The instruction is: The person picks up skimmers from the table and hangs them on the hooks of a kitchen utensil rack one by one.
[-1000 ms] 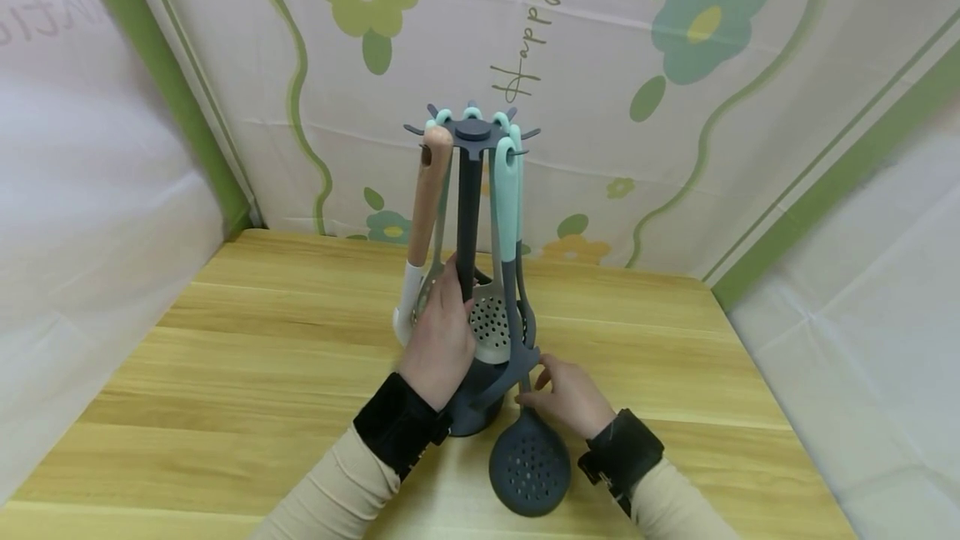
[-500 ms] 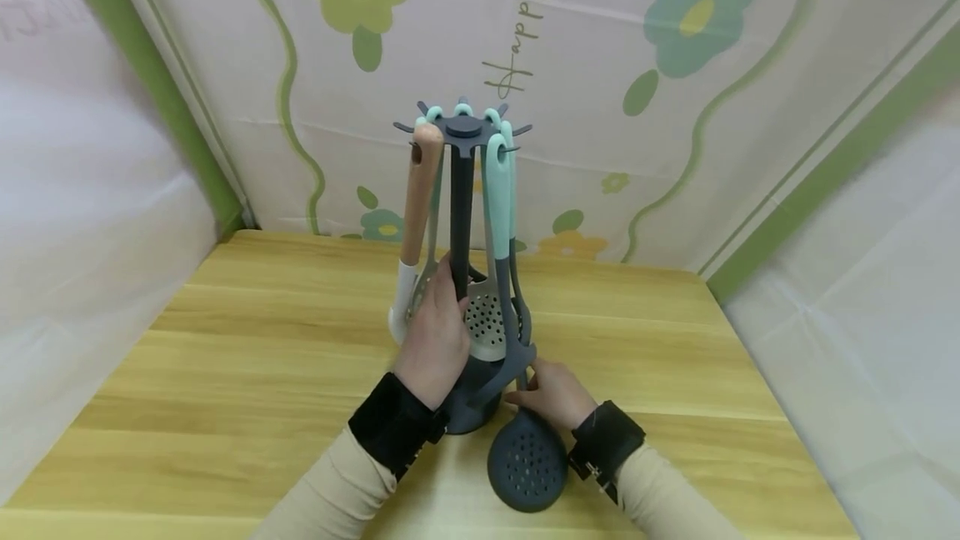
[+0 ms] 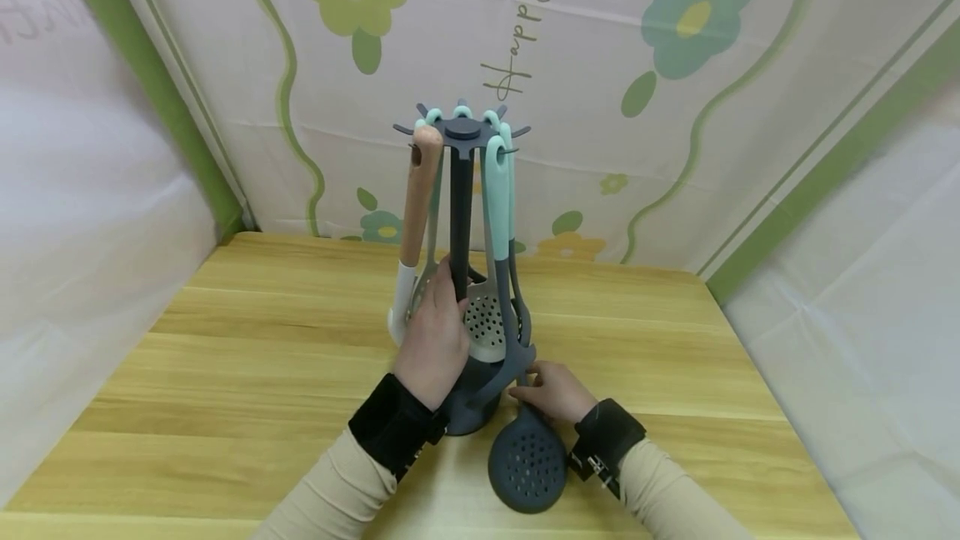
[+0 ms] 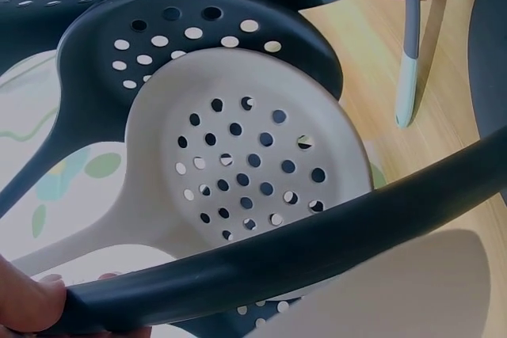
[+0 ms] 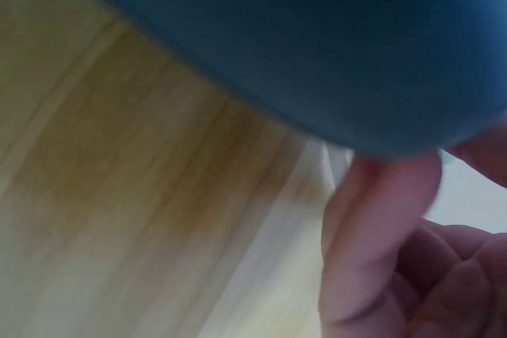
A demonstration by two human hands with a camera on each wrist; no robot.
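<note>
A dark utensil stand (image 3: 461,215) with a hooked top stands on the table, utensils hanging around it. My left hand (image 3: 433,344) grips its pole low down; in the left wrist view thumb and fingers wrap the dark pole (image 4: 261,263). My right hand (image 3: 558,392) pinches the shaft of a dark grey skimmer (image 3: 527,461) just above its perforated head, in front and right of the stand's base. The skimmer's mint handle end (image 4: 406,89) shows in the left wrist view. In the right wrist view a dark rounded surface (image 5: 317,45) lies over my fingers (image 5: 380,235).
Hanging utensils include one with a wooden handle (image 3: 422,194), one with a mint handle (image 3: 498,207) and a pale perforated skimmer (image 3: 483,319). The wooden table (image 3: 247,373) spreads around the stand. A flower-printed white curtain (image 3: 570,132) rises behind it.
The view has shifted slightly. My right hand has moved a little left along the skimmer's neck, while the skimmer's head stays almost where it was. The left hand keeps its grip on the pole.
</note>
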